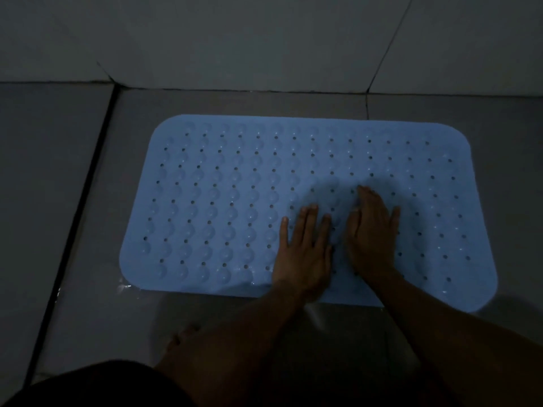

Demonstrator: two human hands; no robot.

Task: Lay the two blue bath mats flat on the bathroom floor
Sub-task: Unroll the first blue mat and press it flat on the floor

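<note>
A light blue bath mat (pixel 223 189) with rows of small holes and round bumps lies spread out on the grey tiled floor (pixel 73 259), its long side toward me. My left hand (pixel 304 248) rests palm down on its near middle, fingers together and stretched out. My right hand (pixel 373 233) lies flat beside it, a little farther in, fingers pointing away. Neither hand holds anything. Only one blue mat is in view.
A grey tiled wall (pixel 264 39) rises just behind the mat's far edge. A dark grout line (pixel 79 207) runs diagonally down the floor on the left. My bare foot (pixel 182 336) and dark shorts (pixel 97 383) are at the bottom. The room is dim.
</note>
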